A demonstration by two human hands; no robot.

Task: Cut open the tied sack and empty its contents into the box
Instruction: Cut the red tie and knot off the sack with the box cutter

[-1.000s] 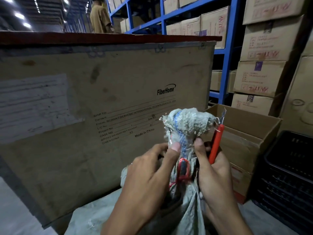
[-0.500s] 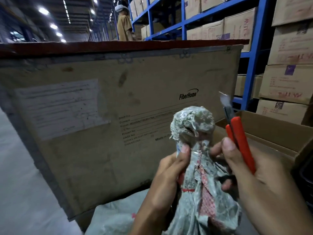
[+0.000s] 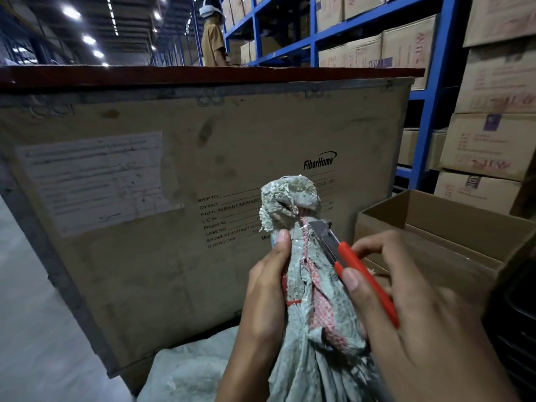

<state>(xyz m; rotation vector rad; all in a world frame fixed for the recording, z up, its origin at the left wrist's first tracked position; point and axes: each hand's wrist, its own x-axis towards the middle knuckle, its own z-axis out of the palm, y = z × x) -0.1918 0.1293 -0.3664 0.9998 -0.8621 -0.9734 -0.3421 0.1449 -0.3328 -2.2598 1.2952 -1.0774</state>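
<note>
A grey woven sack point(image 3: 313, 320) stands in front of me, its neck bunched into a frayed knot point(image 3: 287, 203) and bound with red string point(image 3: 293, 301). My left hand point(image 3: 262, 288) grips the neck from the left, thumb pressed just under the knot. My right hand point(image 3: 429, 323) holds a red utility knife point(image 3: 362, 280); its bare blade point(image 3: 322, 232) rests against the right side of the neck, just below the knot. An open cardboard box point(image 3: 441, 224) sits to the right, behind my right hand. Its inside is mostly hidden.
A large plywood crate point(image 3: 174, 184) with a dark red lid fills the space ahead. Blue racks point(image 3: 435, 82) with stacked cartons stand to the right. A black plastic crate point(image 3: 519, 320) sits at the far right. A person point(image 3: 213, 39) stands far back. Grey floor point(image 3: 32, 329) lies to the left.
My right hand has brought the knife down from pointing up beside the sack to lay its blade against the neck. My view has shifted a little leftward and upward.
</note>
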